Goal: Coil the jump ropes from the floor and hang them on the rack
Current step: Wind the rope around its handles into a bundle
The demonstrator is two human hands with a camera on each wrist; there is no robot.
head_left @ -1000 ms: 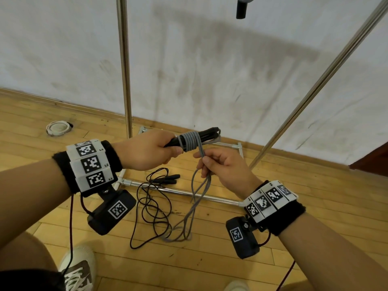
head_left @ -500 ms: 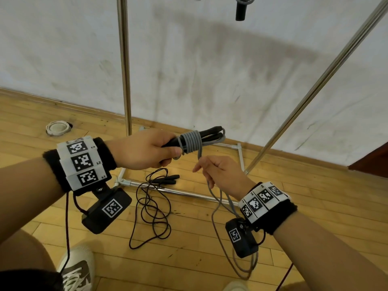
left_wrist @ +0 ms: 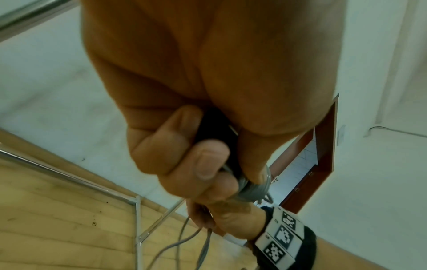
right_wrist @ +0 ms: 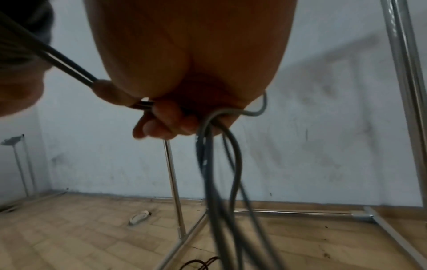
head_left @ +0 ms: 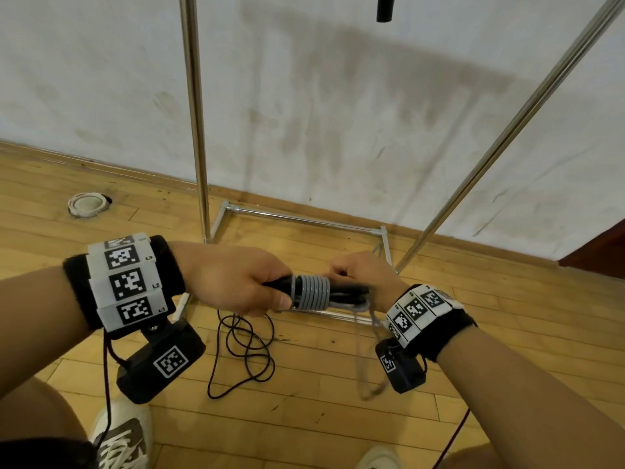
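Observation:
My left hand [head_left: 243, 286] grips the black handles [head_left: 348, 292] of a grey jump rope, held level in front of me. Several grey turns [head_left: 313, 292] are wound tight around the handles next to my left thumb; the left wrist view shows the grey turns [left_wrist: 254, 190] under my fingers. My right hand [head_left: 365, 275] holds the handles' far end together with the loose grey cord [right_wrist: 215, 164], which hangs down in loops past my right wrist. A black jump rope [head_left: 247, 353] lies tangled on the wooden floor below. The steel rack [head_left: 194, 113] stands against the wall.
The rack's base tubes [head_left: 304, 218] lie on the floor ahead, with a slanted pole [head_left: 507, 130] on the right. A black handle [head_left: 385, 8] hangs from above. A white ring [head_left: 87, 205] sits on the floor at left. My shoes [head_left: 121, 438] are near the bottom edge.
My right hand rose from below the handles to grip their far end, carrying the loose grey cord with it. More turns sit on the handles. Both hands dropped lower in view.

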